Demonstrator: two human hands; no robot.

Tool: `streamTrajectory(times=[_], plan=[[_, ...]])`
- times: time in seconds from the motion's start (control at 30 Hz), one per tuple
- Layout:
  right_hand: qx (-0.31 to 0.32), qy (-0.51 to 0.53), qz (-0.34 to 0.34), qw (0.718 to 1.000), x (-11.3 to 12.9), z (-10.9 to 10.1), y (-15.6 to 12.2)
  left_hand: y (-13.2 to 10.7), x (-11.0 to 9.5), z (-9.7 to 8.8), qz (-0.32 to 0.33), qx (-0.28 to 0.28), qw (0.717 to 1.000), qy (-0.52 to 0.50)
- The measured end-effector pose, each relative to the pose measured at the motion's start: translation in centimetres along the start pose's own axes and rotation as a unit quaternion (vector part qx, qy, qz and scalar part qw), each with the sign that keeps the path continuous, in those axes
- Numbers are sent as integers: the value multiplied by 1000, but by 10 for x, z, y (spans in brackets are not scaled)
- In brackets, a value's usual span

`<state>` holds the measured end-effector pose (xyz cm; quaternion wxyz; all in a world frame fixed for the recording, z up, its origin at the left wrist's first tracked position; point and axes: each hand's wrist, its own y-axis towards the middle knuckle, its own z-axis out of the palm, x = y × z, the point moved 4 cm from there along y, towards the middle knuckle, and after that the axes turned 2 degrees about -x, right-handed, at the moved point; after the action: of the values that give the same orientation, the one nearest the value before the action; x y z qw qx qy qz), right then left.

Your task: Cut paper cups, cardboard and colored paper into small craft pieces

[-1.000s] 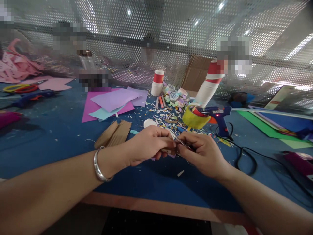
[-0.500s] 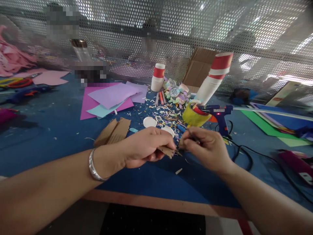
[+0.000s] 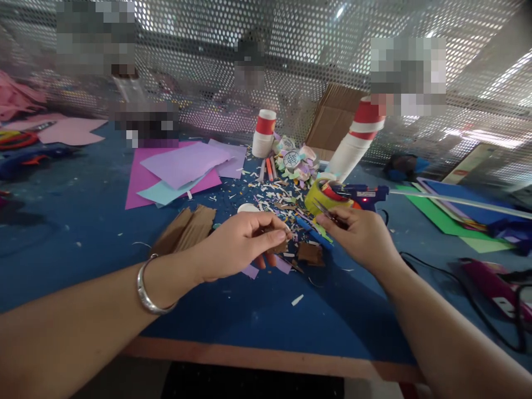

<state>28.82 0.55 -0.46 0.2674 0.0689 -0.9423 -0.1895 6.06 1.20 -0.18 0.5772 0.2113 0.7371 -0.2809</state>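
Observation:
My left hand (image 3: pixel 236 244), with a silver bangle at the wrist, pinches a small piece of brown cardboard (image 3: pixel 277 244) between thumb and fingers. My right hand (image 3: pixel 359 230) grips a pair of small scissors (image 3: pixel 323 209), blades pointing up and to the left, in front of the yellow tape roll (image 3: pixel 316 197). Between the hands, a cardboard scrap (image 3: pixel 311 253) lies on the blue tabletop. Bits of purple paper (image 3: pixel 283 265) rest under my left fingers. Folded corrugated cardboard (image 3: pixel 185 230) sits behind my left wrist.
A blue glue gun (image 3: pixel 366 194) with a lit red light rests by the tape roll, its cord (image 3: pixel 440 277) running right. Stacked paper cups (image 3: pixel 265 133) and a leaning cup stack (image 3: pixel 357 136) stand behind paper shreds. Purple sheets (image 3: pixel 183 160) lie left, coloured sheets (image 3: pixel 449 216) right.
My right hand has moved away from the left, slightly up and right, with the scissors. A cardboard scrap now lies on the table between the hands. My left hand still holds cardboard.

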Motion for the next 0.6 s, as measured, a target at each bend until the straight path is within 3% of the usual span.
streamTrajectory(times=[0.17,0.43,0.6], plan=[[-20,76,15,997,12,-3,-5,2,2,2,2,1,1000,-10],[123,177,-41,976,47,16,-22,6,6,5,0,22,1000,4],[118,162,-48,979,47,19,-25,7,8,8,-6,27,999,-23]])
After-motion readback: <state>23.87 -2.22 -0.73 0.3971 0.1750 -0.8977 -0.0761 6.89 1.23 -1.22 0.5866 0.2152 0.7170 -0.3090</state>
